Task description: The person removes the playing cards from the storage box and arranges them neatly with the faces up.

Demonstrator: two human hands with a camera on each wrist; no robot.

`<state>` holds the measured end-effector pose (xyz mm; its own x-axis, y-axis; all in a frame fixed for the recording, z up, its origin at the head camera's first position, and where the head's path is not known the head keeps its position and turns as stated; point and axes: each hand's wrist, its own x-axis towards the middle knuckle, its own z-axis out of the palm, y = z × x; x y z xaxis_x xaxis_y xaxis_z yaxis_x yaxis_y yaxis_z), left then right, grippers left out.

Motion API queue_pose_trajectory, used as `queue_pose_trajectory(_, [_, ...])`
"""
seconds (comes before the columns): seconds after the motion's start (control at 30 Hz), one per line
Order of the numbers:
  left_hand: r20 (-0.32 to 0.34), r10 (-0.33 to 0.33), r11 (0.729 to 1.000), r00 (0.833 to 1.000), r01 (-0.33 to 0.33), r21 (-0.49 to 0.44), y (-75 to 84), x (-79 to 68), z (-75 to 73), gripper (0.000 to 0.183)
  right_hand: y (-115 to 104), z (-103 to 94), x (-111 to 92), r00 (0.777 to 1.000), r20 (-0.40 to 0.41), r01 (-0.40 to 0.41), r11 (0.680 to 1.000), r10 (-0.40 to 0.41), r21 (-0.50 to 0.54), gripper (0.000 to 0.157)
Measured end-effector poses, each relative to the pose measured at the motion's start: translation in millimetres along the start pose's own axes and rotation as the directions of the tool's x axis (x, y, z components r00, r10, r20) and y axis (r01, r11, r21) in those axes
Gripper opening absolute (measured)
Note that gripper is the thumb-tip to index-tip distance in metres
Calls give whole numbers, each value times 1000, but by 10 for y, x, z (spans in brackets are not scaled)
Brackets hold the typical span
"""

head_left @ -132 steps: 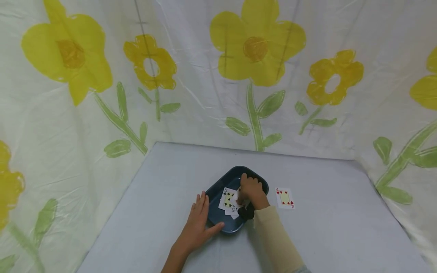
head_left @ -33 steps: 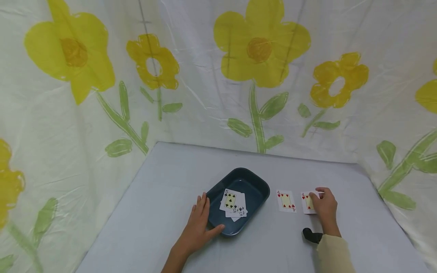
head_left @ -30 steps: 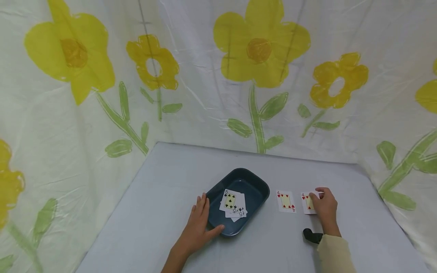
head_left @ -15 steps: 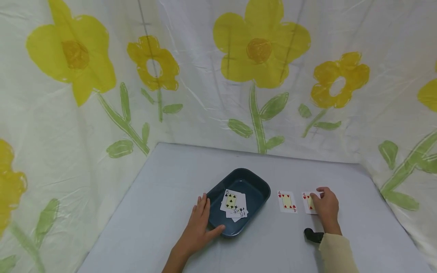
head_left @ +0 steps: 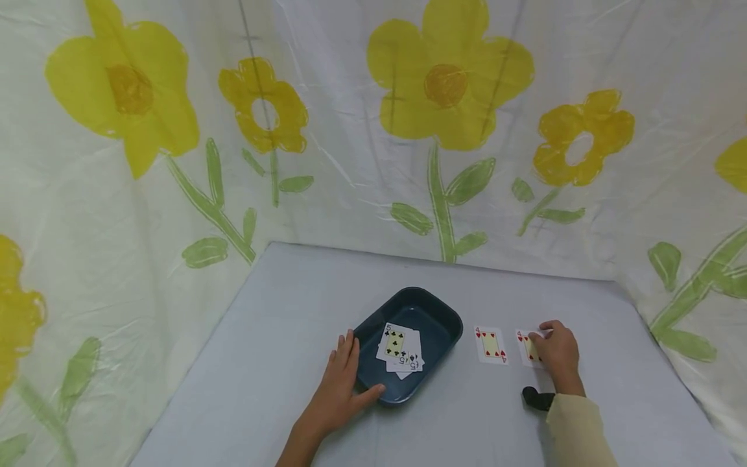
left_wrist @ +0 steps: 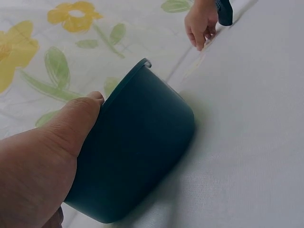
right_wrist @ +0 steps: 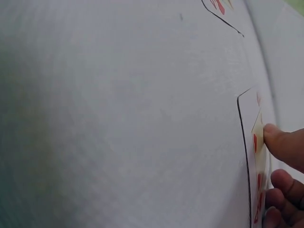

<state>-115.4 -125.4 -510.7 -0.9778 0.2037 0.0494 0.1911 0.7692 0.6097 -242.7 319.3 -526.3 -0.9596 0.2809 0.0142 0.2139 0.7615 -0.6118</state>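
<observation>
A dark blue tray (head_left: 434,373) stands slantwise on the table, with several overlapping playing cards (head_left: 394,344) in it; the top one is a five of clubs. My left hand (head_left: 337,392) rests along its near left corner, fingers fairly straight against the outer side. The left thumb (left_wrist: 78,118) lies over the rim. Right of the tray a four of hearts (head_left: 491,345) lies face up. Farther right, my right hand (head_left: 560,353) pinches another red-heart playing card (head_left: 528,350) at its right side, thumb on the face; part of that card is hidden by the hand.
A light grey cloth covers the table (head_left: 280,311). Behind it hangs a white curtain (head_left: 338,162) with yellow flowers, meeting the table's far edge. A black device (head_left: 538,399) sits by the right sleeve (head_left: 580,428).
From the tray, my right hand has moved right with a card and set it beside the four of hearts. Over the last second hand and card hardly shift; my left hand stays put.
</observation>
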Motion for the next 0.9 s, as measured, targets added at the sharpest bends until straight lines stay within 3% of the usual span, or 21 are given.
queue_pose_trajectory(0.27, [-13, 9, 1000, 1000, -9, 12, -4, 4, -8, 103, -10, 13, 18, 1000, 0, 5, 1000, -5, -6, 22])
queue_pose_trajectory(0.57, [-25, 14, 1000, 1000, -13, 7, -18, 5, 10, 103, -16, 26, 9, 999, -20, 26, 1000, -26, -9, 20])
queue_pose_trajectory(0.9, [-12, 9, 1000, 1000, -9, -1, -14, 13, 9, 103, -13, -28, -6, 998, 66, -1, 1000, 2, -24, 26])
